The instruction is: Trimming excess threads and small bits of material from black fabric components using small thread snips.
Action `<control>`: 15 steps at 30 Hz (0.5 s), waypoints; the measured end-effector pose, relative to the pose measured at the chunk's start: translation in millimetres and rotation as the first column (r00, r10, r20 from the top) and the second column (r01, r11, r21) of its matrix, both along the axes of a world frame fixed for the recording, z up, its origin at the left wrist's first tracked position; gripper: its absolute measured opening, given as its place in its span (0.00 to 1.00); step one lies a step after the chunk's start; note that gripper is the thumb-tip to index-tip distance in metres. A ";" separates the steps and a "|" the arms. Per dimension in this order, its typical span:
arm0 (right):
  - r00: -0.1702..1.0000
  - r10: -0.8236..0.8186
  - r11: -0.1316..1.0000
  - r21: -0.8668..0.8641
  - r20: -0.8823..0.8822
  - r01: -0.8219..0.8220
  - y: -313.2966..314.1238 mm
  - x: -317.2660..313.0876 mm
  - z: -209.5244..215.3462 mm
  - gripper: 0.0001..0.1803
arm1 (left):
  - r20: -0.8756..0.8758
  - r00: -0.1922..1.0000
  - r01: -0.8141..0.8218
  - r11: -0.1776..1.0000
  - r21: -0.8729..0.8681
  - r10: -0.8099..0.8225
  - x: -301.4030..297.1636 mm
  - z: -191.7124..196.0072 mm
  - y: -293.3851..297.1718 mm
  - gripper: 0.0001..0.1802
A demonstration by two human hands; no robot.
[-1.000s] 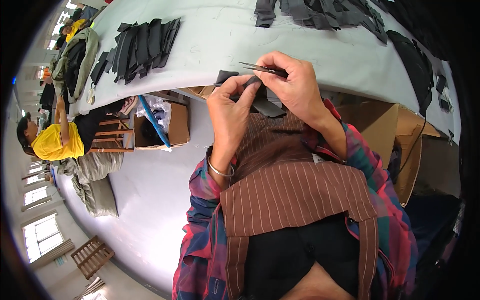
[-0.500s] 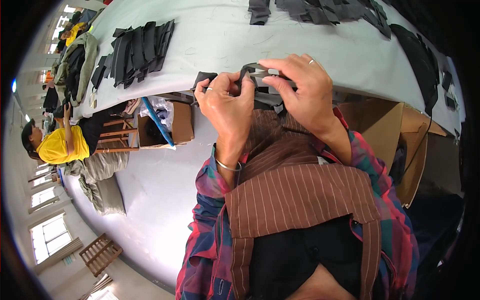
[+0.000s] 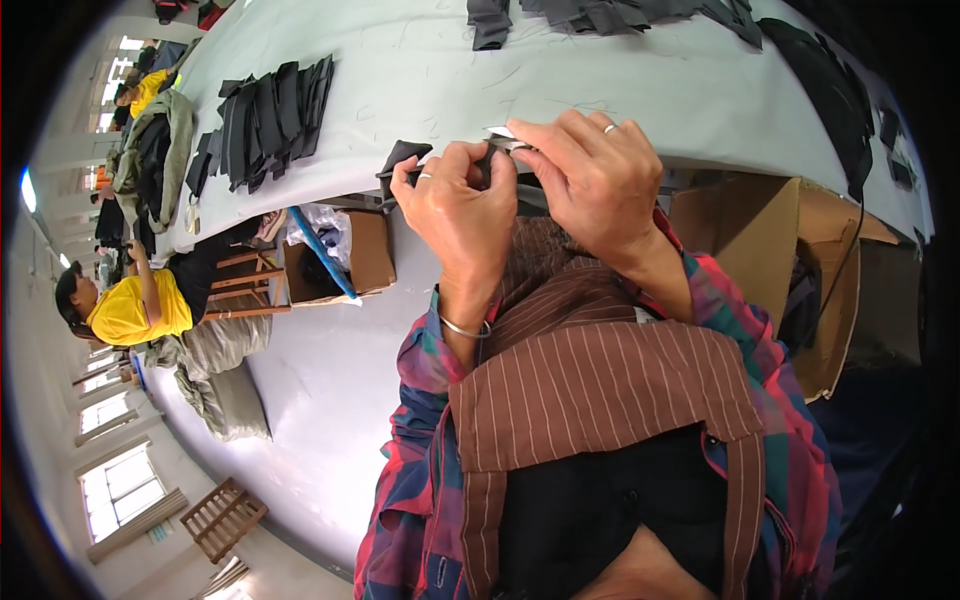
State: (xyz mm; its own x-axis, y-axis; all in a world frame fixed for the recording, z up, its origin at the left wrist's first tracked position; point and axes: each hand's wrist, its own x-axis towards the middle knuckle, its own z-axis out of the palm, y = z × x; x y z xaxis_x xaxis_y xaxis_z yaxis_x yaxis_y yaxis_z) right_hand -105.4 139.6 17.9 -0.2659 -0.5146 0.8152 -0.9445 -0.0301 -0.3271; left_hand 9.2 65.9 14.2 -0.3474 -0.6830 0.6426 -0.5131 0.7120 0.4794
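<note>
Over the near edge of the white-covered table, my left hand (image 3: 462, 220) pinches a dark grey piece of cloth (image 3: 403, 154). One end of the cloth sticks out to the left of the fingers, and the rest is partly hidden behind them. My right hand (image 3: 605, 190) is closed on small metal thread snips (image 3: 506, 141), whose handle part is mostly covered by the fingers. The snips' tip meets the cloth right by my left fingertips. Both hands are close together, above my striped brown apron (image 3: 600, 385).
The table (image 3: 400, 80) carries a pile of dark strips (image 3: 265, 125) at left, more strips (image 3: 600, 14) at the far side and black cloth (image 3: 825, 105) at right. Cardboard boxes (image 3: 735, 230) stand below its edge. A person in yellow (image 3: 145, 305) is at the left.
My right hand has shifted slightly left, bringing the snips against the cloth at my left fingertips. The strip that was stretched between both hands is now mostly hidden.
</note>
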 end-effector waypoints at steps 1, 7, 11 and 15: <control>1.000 -0.003 1.000 -0.014 0.000 0.003 -0.1 -0.7 -0.3 0.12 | 0.002 1.000 0.003 1.000 -0.002 -0.003 -1.2 0.1 0.7 0.04; 0.995 0.035 0.996 0.082 0.096 -0.043 3.4 -6.5 -0.6 0.12 | 0.026 1.000 -0.013 0.999 -0.033 0.014 -3.2 -1.3 -3.1 0.05; 0.937 0.090 0.995 0.016 0.339 -0.101 2.9 -19.1 2.7 0.08 | -0.074 0.997 0.035 0.999 0.012 -0.034 -5.0 6.8 -14.4 0.06; 0.595 0.213 0.965 -0.071 0.775 -0.253 8.7 -32.3 4.7 0.10 | -0.364 0.915 0.271 0.934 0.233 -0.175 -8.1 3.3 -27.6 0.10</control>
